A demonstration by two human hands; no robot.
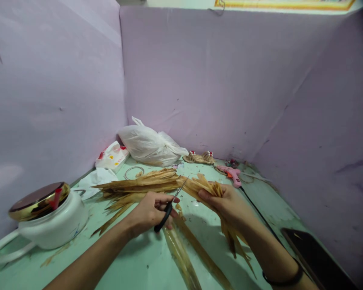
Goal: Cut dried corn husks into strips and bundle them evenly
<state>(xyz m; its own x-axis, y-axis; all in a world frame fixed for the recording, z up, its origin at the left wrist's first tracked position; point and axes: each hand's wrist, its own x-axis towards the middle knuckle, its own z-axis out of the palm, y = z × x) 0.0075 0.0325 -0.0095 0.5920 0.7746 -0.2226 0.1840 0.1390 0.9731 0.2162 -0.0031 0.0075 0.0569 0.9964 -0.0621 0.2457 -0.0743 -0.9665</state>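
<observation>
My left hand (153,213) is closed around the black handles of a pair of scissors (166,213), its blades pointing up and to the right. The blade tips reach the left end of a bunch of dried husk strips (210,186). That bunch is gripped in my right hand (232,203), with loose strips hanging below the palm. A larger pile of tan dried husks (142,183) lies behind my left hand. Two long dried stalks (181,253) run toward me from beneath the scissors.
On the left stands a white mug (54,223) with a gold-rimmed lid. A tissue pack (112,157), a knotted white plastic bag (151,145) and a woven strip (199,158) line the back. A pink glue gun (231,174) and a dark phone (317,257) lie right.
</observation>
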